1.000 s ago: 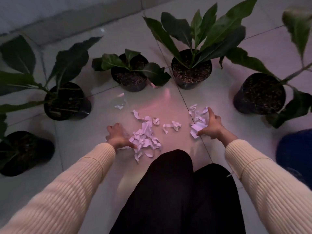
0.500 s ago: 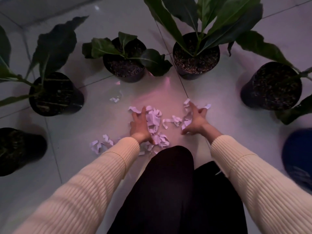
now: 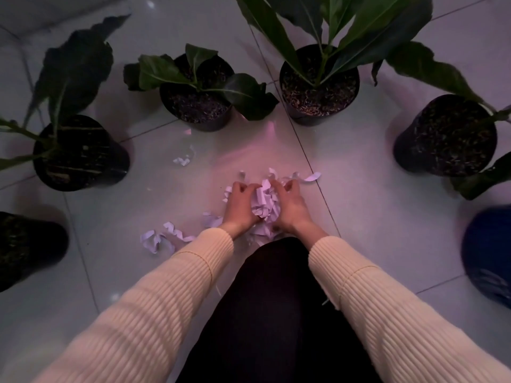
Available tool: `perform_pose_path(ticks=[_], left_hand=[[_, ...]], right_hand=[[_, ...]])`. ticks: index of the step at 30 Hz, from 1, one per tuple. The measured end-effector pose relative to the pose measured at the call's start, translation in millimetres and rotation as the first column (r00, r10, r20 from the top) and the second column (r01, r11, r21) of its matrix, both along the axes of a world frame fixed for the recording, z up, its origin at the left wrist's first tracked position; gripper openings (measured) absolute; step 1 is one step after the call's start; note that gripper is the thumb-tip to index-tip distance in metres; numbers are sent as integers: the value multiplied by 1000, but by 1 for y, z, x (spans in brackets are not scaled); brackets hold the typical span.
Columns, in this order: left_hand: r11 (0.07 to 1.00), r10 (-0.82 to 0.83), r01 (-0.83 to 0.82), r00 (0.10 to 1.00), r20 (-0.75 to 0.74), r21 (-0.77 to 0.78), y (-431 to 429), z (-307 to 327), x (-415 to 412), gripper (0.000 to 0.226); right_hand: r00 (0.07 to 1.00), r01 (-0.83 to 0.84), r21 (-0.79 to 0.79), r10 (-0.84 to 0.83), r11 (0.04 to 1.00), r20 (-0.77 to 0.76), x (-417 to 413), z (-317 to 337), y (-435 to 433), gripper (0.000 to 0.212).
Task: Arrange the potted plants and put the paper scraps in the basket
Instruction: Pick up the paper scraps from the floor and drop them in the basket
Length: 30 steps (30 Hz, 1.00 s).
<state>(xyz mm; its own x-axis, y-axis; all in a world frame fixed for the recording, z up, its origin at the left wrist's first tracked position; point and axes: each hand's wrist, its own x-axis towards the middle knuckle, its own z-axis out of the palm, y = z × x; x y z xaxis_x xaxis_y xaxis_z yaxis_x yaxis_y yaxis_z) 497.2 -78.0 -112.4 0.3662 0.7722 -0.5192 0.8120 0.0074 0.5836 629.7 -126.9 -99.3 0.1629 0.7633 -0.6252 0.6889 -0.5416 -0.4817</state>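
While both hands are cupped together on the tiled floor (image 3: 373, 167), a bunch of paper scraps (image 3: 264, 203) is pressed between them, just ahead of the dark-clad knee (image 3: 276, 286). L hand (image 3: 240, 205) and R hand (image 3: 291, 204) are curled inward, fingers (image 3: 240, 187) bent and closed round the wad from both sides. The wad's long axis runs roughly front-to-back, away from the person; single strips stick out every way. Loose scraps are left nearby: a cluster (image 3: 163, 239) beside the L sleeve (image 3: 166, 313), one small bit (image 3: 182, 161) toward the pots, one strip (image 3: 311, 177) past the R fingertips. Potted plants (image 3: 199, 103) are set in an arc round the scraps, upright, leaves pointing up and outward. A blue object (image 3: 489, 252), blurred, sits at far R; whether it is the basket can't be told.
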Motion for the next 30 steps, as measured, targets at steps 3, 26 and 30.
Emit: perform_pose_path(ticks=[3, 26, 30], left_hand=[[1000, 28, -28, 999, 37, -6, 3, -1, -5, 54], [988, 76, 10, 839, 538, -155, 35, 164, 106, 47], [992, -44, 105, 804, 593, -70, 30, 211, 149, 47]], right_hand=[[995, 71, 43, -68, 997, -77, -2, 0, -1, 93], [705, 666, 233, -497, 709, -506, 89, 153, -11, 53], [687, 709, 339, -500, 618, -527, 120, 210, -29, 55]])
